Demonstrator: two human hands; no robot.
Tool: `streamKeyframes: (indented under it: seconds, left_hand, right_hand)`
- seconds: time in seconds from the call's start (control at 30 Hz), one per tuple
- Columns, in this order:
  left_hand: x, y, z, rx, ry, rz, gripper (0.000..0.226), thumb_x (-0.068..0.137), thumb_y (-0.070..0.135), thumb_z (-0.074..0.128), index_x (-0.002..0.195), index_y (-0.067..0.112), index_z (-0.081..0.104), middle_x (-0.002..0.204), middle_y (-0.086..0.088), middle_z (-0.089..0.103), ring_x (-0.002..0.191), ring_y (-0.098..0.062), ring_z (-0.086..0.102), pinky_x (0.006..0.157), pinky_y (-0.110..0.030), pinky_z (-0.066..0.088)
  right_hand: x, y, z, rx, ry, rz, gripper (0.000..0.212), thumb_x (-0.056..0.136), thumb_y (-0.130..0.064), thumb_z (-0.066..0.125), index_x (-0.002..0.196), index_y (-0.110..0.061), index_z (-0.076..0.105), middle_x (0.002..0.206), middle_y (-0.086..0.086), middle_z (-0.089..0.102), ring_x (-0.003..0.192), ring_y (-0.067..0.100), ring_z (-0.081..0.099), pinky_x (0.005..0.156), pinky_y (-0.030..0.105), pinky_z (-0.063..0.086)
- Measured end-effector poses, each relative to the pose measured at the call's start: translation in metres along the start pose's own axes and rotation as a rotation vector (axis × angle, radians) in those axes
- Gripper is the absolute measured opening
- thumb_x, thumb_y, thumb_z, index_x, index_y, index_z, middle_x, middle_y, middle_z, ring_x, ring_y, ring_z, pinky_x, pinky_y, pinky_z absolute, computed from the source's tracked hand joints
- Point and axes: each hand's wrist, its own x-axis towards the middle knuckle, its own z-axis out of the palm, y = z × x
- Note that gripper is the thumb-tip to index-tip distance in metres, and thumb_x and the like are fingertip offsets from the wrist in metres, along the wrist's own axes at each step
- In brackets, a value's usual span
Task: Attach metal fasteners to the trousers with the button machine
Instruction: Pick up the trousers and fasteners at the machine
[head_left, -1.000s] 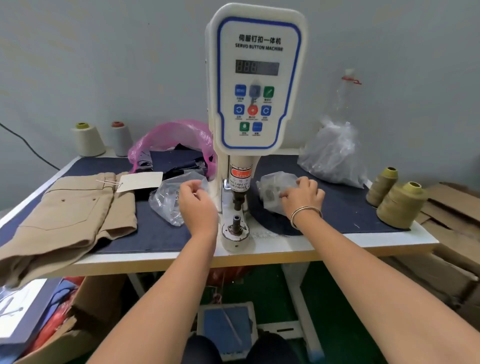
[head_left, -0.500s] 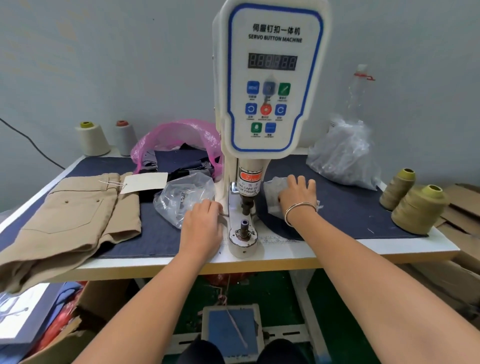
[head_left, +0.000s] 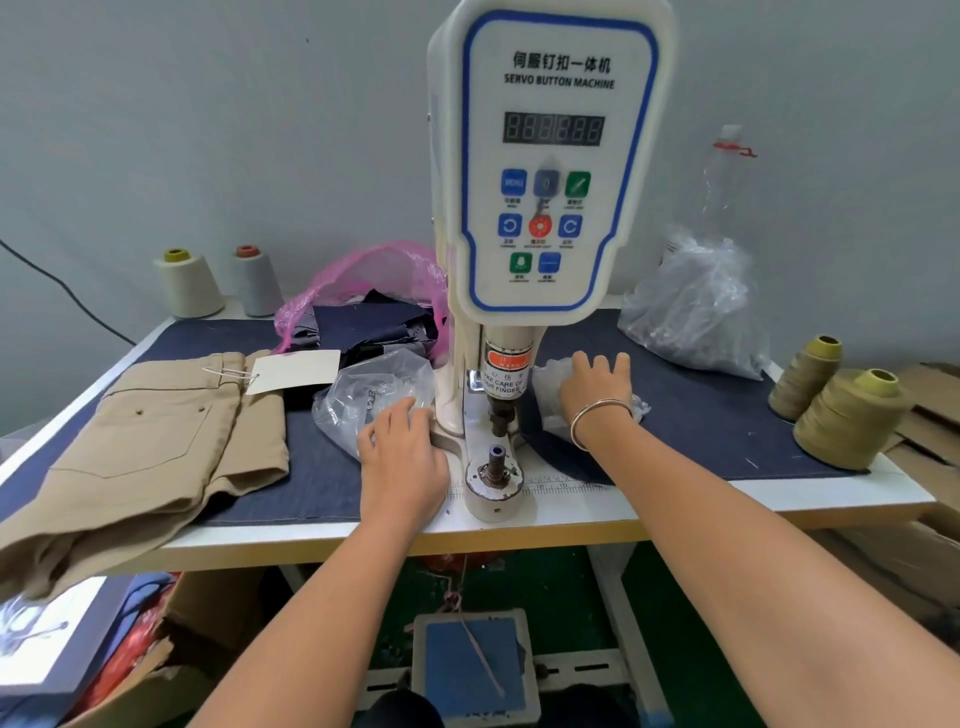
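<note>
While the foot pedal (head_left: 470, 662) sits on the floor below the tabletop (head_left: 779, 499), we rest our left hand (head_left: 402, 457) at the front edge, its fingers reaching into a clear bag (head_left: 374, 389); we cannot tell whether they grasp anything. Just right of it stands the button machine (head_left: 550, 171), its lower die (head_left: 494, 460) bare. Beyond the die, our right hand (head_left: 592, 387) presses flat, fingers relaxed, on a second small bag (head_left: 548, 387). The trousers (head_left: 140, 447) lie folded at the left edge, well apart from the machine.
</note>
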Motion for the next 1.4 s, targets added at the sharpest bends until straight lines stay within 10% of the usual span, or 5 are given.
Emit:
streamKeyframes:
  seconds: [0.7,1.0,1.2,1.27,1.4]
  left_hand:
    - [0.001,0.000,0.000,0.009,-0.004,-0.004,0.034,0.082,0.016,0.049,0.115,0.018,0.053,0.133,-0.002,0.046,0.127,-0.021,0.035,0.102,-0.038,0.021]
    - [0.002,0.001,-0.001,0.000,-0.005,-0.006,0.035,0.082,0.015,0.049,0.116,0.018,0.054,0.133,-0.002,0.046,0.126,-0.022,0.037,0.102,-0.039,0.022]
    - [0.002,0.001,-0.001,0.007,-0.003,-0.009,0.034,0.083,0.017,0.048,0.117,0.019,0.053,0.135,-0.001,0.044,0.127,-0.021,0.036,0.103,-0.038,0.021]
    - [0.002,0.001,-0.001,0.003,0.002,-0.004,0.034,0.083,0.017,0.048,0.116,0.018,0.053,0.134,-0.001,0.045,0.126,-0.021,0.036,0.103,-0.038,0.021]
    - [0.000,0.000,-0.002,-0.003,0.000,-0.003,0.033,0.084,0.017,0.048,0.117,0.018,0.053,0.135,-0.002,0.044,0.128,-0.022,0.035,0.103,-0.038,0.021]
  right_hand:
    - [-0.008,0.012,-0.006,0.278,0.049,0.034,0.021,0.093,-0.025,0.048,0.103,-0.019,0.066,0.116,0.001,0.043,0.102,0.025,0.051,0.112,0.062,0.012]
    - [-0.019,0.023,-0.011,0.633,0.064,0.110,0.015,0.089,-0.026,0.059,0.093,-0.015,0.069,0.120,0.001,0.038,0.124,0.023,0.029,0.110,0.067,0.005]
    - [-0.050,0.027,-0.037,0.889,0.574,0.124,0.006,0.079,-0.012,0.072,0.074,-0.011,0.075,0.101,0.005,0.059,0.105,0.025,0.049,0.097,0.036,0.037]
    - [-0.070,0.017,-0.049,1.351,0.433,0.167,0.009,0.078,-0.012,0.074,0.070,-0.016,0.073,0.076,-0.007,0.064,0.073,0.006,0.057,0.069,0.010,0.042]
    - [-0.106,-0.007,-0.053,2.108,-0.283,0.339,0.010,0.083,-0.008,0.069,0.075,-0.013,0.066,0.052,-0.003,0.061,0.042,0.006,0.052,0.037,0.015,0.038]
